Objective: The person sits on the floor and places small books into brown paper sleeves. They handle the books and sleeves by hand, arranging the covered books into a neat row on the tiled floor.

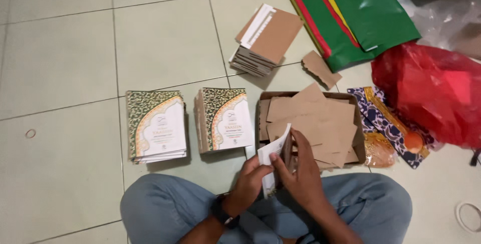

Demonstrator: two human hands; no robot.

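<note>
White booklet (273,156) between left hand (249,180) and right hand (299,171) fingers (295,141).

both hands meet just above the crossed legs (165,209) in blue jeans. the left hand (250,179) curls its fingers shut, thumb up, a dark band at its wrist. the right hand (300,171) pinches beside it, fingers bent.

The green bag (371,13) runs off the top edge; the red plastic bag (431,93) off the right. The booklet (273,159) in the hands is mostly covered — its cover unreadable. The box (358,124) floor lies hidden under cardboard pieces (315,124).
</note>
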